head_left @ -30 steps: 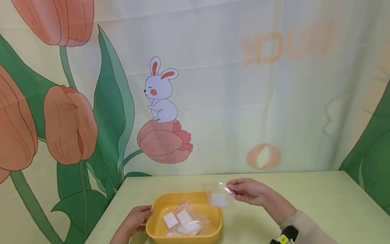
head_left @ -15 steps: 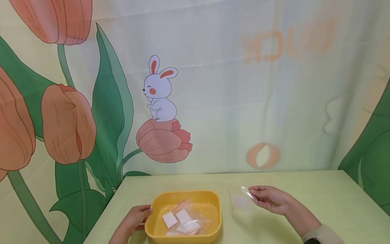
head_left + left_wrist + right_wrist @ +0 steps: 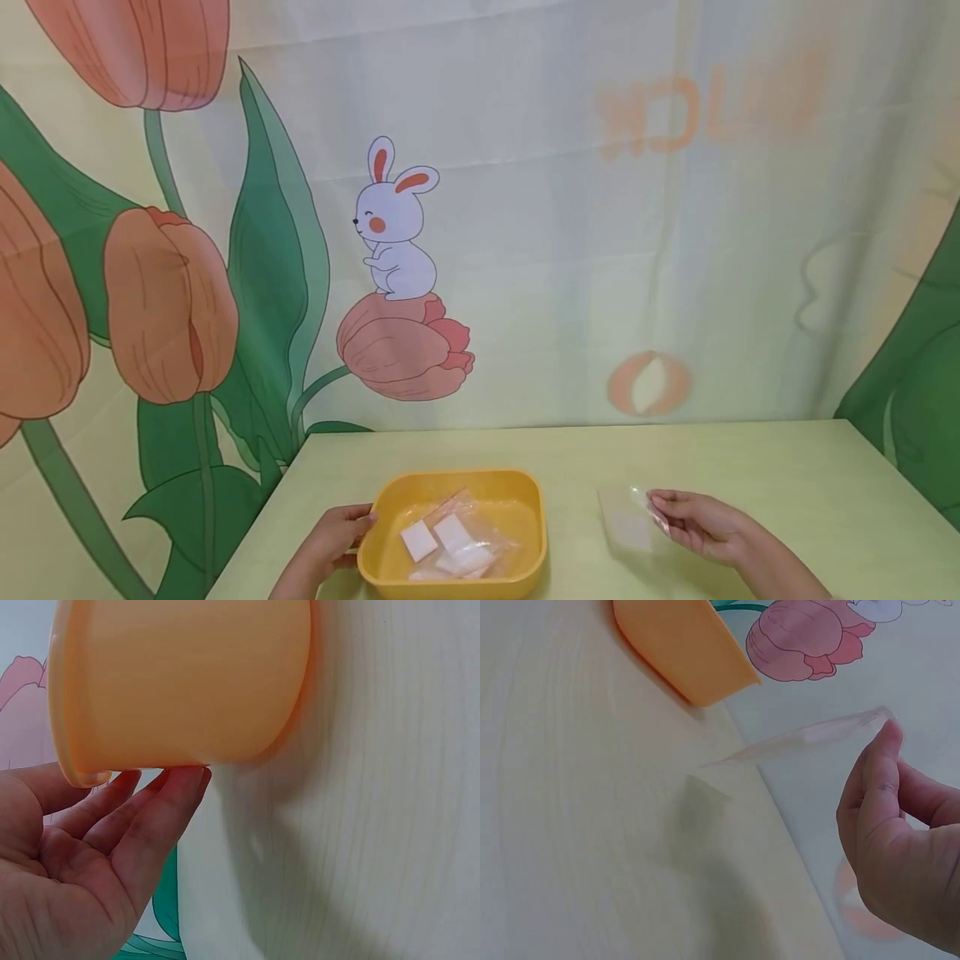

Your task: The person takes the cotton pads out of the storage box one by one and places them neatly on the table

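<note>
**Clear plastic bag [image 3: 624,510] held to the right of a yellow basin [image 3: 450,590]**

The right hand [image 3: 705,527] pinches the bag, containing a white square [image 3: 632,532], above the table [image 3: 750,462]. The left hand [image 3: 335,537] grips the basin's left rim, fingertips against the outer wall. Further clear bags [image 3: 468,542] with white squares lie inside the basin.

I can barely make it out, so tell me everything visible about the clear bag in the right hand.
The clear bag looks like thin, glossy plastic, with a pale, squarish piece inside. The right hand pinches one edge; the rest juts over the table toward the yellow tray, apart from it. Whether its far edge touches the table is unclear.
</note>
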Tool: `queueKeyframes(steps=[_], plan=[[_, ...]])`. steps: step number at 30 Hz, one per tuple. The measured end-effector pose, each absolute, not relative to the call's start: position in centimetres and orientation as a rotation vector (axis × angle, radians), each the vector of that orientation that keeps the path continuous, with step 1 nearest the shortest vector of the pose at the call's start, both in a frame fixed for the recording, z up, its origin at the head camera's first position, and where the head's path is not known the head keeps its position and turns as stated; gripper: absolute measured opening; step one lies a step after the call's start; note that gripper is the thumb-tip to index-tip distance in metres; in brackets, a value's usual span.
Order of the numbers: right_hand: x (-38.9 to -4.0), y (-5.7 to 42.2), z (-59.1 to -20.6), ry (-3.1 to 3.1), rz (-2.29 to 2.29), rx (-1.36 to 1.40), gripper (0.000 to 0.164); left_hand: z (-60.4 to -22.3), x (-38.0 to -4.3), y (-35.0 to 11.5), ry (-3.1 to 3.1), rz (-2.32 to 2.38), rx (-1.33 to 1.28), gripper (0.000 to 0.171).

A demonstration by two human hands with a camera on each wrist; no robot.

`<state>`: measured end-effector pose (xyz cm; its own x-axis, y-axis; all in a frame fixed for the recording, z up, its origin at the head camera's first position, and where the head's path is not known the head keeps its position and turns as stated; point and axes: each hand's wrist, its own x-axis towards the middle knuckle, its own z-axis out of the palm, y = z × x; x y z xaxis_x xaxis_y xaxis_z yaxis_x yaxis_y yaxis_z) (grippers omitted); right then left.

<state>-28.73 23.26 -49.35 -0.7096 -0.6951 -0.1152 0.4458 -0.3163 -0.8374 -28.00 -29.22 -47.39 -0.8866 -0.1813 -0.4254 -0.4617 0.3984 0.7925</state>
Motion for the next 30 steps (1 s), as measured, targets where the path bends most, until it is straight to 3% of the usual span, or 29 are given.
queueKeyframes(steps=[10, 22, 30], plan=[[-28.5, 25.6, -51.6, 1.235, -2.062, -0.317, 0.022, -47.2, -27.9, -29.0, 2.393, 1.484, -0.565, 0.046], [-28.5, 26.7, -51.9, 1.558, -2.010, -0.057, 0.025, -47.2, -27.9, -29.2, 2.395, 1.489, -0.552, 0.047], [-28.3, 26.4, -51.7, 1.943, -1.921, 0.107, 0.015, -47.3, -28.0, -29.1, 2.391, 1.480, -0.561, 0.047]])
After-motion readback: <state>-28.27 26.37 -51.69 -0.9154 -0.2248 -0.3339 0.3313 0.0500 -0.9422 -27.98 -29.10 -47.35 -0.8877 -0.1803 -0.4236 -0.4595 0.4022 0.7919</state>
